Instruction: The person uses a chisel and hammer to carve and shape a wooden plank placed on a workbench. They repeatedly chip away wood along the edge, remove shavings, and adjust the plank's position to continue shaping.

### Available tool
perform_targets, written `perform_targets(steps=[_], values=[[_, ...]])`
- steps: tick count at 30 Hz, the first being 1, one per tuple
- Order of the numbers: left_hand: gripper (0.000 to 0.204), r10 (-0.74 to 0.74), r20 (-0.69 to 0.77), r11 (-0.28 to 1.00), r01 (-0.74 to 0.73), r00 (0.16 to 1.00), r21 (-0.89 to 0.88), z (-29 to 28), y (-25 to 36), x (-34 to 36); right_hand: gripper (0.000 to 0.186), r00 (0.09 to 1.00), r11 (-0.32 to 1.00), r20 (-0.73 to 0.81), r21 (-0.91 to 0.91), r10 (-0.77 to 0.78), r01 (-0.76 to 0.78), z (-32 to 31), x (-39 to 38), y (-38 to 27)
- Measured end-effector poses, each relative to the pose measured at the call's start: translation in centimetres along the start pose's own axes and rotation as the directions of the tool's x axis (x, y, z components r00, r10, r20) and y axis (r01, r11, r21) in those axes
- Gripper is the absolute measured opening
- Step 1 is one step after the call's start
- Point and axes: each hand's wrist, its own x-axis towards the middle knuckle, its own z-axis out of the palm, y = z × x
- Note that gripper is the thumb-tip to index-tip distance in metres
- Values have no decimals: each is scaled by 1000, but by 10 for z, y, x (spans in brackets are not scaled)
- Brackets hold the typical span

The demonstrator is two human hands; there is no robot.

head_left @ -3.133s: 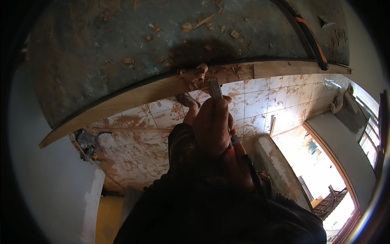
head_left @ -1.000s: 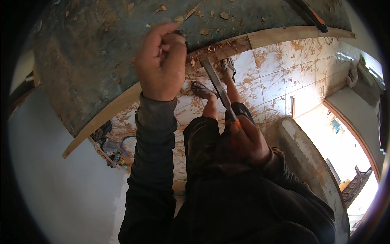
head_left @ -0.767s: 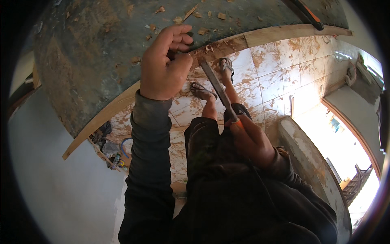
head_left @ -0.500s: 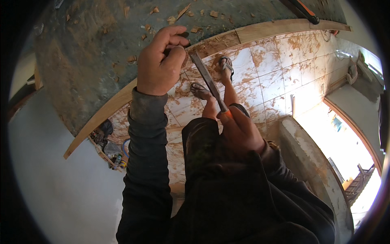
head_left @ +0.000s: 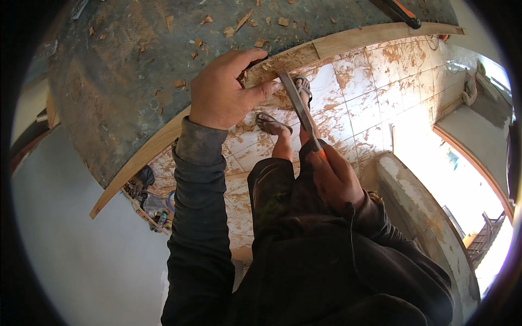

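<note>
My left hand rests over the long wooden strip along the front edge of the dark, stained bench top, index finger on top and thumb at the near face, gripping it. My right hand is closed round the orange handle of a chisel, low near my body. The chisel's blade points up and away, its tip at the strip's rougher, shaved section just right of my left thumb. Wood chips lie scattered on the bench top.
An orange-and-black tool lies at the bench's right end. Below are my sandalled feet on muddy white tiles. Bags and bottles lie at the lower left, by a grey surface. A bright doorway is at the right, beside a concrete ledge.
Earlier the chisel was raised at the strip with curled shavings. My left hand then appeared above it, fingers curled. Now its fingers have come down onto the strip, and the chisel tip has shifted slightly right.
</note>
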Motion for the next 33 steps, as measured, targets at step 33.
perform_targets(steps=[33], values=[[40, -159, -395, 874, -57, 905, -482, 13, -16, 2, 32, 981, 994, 186, 103, -56, 37, -22, 16, -8]])
